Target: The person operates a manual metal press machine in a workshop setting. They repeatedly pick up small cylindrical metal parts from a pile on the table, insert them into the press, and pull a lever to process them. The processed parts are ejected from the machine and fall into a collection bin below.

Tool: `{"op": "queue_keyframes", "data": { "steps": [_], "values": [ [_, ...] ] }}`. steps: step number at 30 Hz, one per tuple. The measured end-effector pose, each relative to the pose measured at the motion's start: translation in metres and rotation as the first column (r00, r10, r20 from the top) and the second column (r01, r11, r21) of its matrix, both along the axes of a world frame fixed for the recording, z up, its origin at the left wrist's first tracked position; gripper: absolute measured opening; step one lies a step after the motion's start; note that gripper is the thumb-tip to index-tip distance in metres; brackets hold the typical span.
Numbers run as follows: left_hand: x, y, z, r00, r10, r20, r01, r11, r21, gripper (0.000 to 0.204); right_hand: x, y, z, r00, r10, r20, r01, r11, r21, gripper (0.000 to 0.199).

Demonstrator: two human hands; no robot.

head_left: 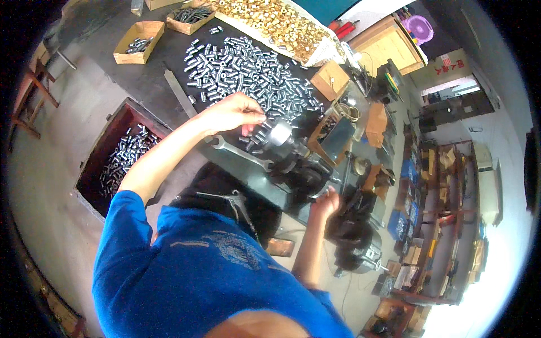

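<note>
Blue shirt cloth (225,276) spreads nearest; beyond it a short, round, shiny metal cylinder (280,134) on the dark machine (307,173) points its long axis up-left, toward the left hand (239,112). That hand's fingers are bunched, pinching what I cannot tell; the right hand (327,204) curls at a blurred, curved metal handle (320,192), its grip unclear.

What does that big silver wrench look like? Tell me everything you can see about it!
The wrench is silvery-grey and shiny, and looks like metal. It has a long, flat handle with a wider head at each end. The upper-left head is open like a fork; the other is too blurry to tell its shape. It lies slanting down to the right on the dark work surface, below the left hand. Neither hand is holding it.
</note>
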State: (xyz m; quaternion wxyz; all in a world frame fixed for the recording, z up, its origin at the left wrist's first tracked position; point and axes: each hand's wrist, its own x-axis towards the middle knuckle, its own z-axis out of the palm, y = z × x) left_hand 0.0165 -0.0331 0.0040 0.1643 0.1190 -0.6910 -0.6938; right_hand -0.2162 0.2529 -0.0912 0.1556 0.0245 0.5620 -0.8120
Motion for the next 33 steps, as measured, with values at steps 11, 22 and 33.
{"op": "queue_keyframes", "data": {
  "steps": [11, 22, 33],
  "values": [
    [0.135, -0.018, -0.046, 0.876, 0.369, 0.311, -0.345, 0.929, -0.132, 0.019, -0.02, -0.035, 0.093, 0.88, 0.003, -0.476, -0.133, 0.962, -0.239, 0.016],
    [0.117, 0.011, -0.057, 0.783, 0.611, 0.115, -0.369, 0.606, -0.705, 0.009, 0.039, 0.023, 0.043, 0.936, 0.161, -0.315, -0.211, 0.968, -0.134, 0.017],
    [-0.026, 0.026, -0.064, 0.914, 0.231, 0.333, 0.219, 0.411, -0.885, 0.018, 0.008, -0.013, 0.005, 0.999, -0.011, -0.035, 0.01, 0.999, -0.05, 0.013]
  ]
}}
